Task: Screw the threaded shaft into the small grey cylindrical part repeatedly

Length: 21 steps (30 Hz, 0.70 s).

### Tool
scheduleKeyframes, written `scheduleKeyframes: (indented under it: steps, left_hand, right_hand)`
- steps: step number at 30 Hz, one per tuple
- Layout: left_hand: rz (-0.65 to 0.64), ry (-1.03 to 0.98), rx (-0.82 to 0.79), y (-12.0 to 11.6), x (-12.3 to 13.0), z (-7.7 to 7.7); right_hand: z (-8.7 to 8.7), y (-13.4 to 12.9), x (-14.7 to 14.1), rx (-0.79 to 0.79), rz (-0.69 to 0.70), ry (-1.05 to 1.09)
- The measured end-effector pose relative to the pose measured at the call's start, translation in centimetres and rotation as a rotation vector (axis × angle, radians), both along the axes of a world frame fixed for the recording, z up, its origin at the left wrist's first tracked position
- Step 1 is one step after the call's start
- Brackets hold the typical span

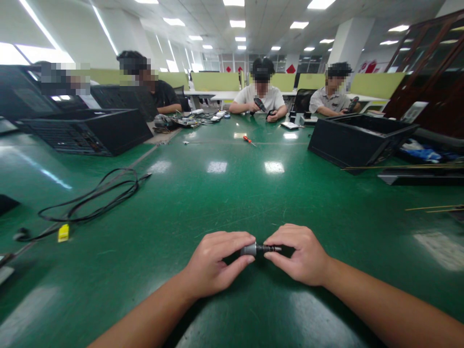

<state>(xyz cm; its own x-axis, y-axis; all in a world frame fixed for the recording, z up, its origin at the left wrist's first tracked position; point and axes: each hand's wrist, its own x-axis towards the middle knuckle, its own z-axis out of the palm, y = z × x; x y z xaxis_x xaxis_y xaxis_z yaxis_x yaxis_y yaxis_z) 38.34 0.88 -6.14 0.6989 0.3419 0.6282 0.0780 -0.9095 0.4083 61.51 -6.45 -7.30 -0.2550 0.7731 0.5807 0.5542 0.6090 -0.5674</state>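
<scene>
Low in the middle of the view, both my hands are at one small part, a grey metal cylinder [249,249] with a thin dark shaft [272,249] pointing right. What looks like a coil spring is around the shaft. My left hand [217,263] grips the cylinder between thumb and fingers, hiding its left end. From the other side, my right hand [302,253] is closed on the shaft with thumb and fingertips, one above and one below it. The part lies level, just over the green tabletop [232,198].
A coiled black cable [105,200] with a yellow tag [63,233] lies left. Black computer cases [87,133] [358,142] stand at both sides. An orange screwdriver [248,140] lies farther back. Across the table, a person [261,96] holds a power tool; other people sit nearby.
</scene>
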Motion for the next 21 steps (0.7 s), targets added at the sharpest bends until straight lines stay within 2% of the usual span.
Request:
scheduleKeyframes:
  steps: [21]
  left_hand:
    - [0.004,-0.003,0.023,0.15,-0.09,0.01]
  right_hand:
    - [0.18,-0.03,0.04,-0.007,-0.007,-0.001]
